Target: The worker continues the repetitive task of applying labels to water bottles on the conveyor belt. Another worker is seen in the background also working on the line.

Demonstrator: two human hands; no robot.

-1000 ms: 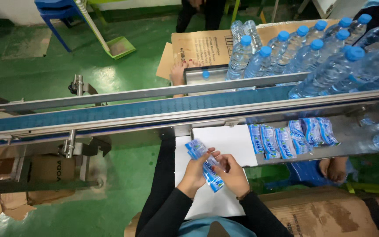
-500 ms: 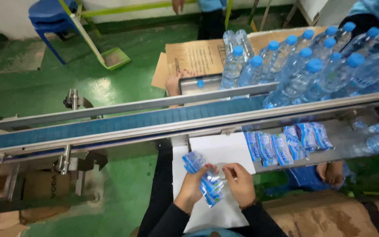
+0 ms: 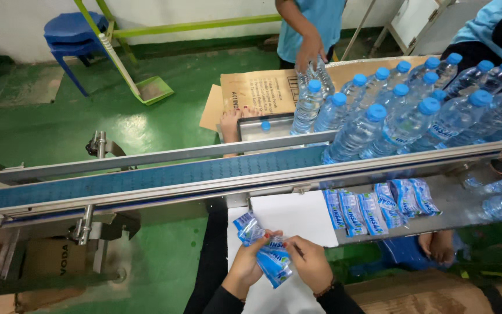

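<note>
My left hand (image 3: 245,264) and my right hand (image 3: 311,264) hold a small bundle of blue and clear plastic label sleeves (image 3: 265,253) between them, low in the head view. They hover over a white sheet (image 3: 289,218) on a shelf below a conveyor. The left fingers pinch the upper part of the bundle, the right fingers grip its lower right side. More blue label sleeves (image 3: 379,206) lie in a fanned row to the right on a metal shelf.
A blue conveyor belt (image 3: 146,177) with metal rails crosses the view. Several clear water bottles with blue caps (image 3: 402,113) crowd its right end. Another person's hand (image 3: 309,52) touches bottles beyond flattened cardboard (image 3: 257,90). A blue stool (image 3: 71,32) and green dustpan (image 3: 155,90) stand on the green floor.
The view has tilted slightly downward and toward the left. My hands have kept working the label bundle, which sits a little lower and more crumpled between my fingers.
</note>
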